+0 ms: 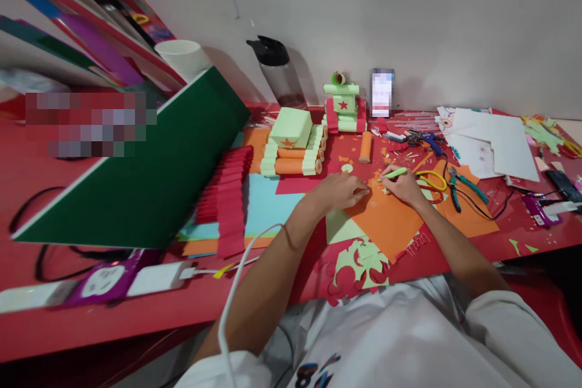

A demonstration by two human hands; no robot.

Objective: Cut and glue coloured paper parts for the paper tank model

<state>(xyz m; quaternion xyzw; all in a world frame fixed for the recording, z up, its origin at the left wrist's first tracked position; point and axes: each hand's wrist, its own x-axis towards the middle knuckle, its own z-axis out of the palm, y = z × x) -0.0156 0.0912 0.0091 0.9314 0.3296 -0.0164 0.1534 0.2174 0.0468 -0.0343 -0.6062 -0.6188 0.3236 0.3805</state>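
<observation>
My right hand (404, 186) is closed around a slim light green pen (396, 173), its tip end pointing down and left over an orange paper sheet (386, 218). At that sheet's upper left side lies my left hand (344, 190), its fingers bent together and pressed on the paper. Light green paper (342, 225) sticks out from beneath the orange sheet. Small orange scraps lie around both hands. Close to the right hand are yellow-handled scissors (431, 180) and teal-handled pliers (456, 188). A rolled orange paper tube (365, 147) stands just beyond the hands.
Paper models, an orange and green tank (291, 139) and a red and green one (344, 106), stand behind. A phone (382, 93) and a bottle (279, 73) lean against the wall. A green board (150, 176) tilts at left; a white cable (230, 297) crosses my left arm.
</observation>
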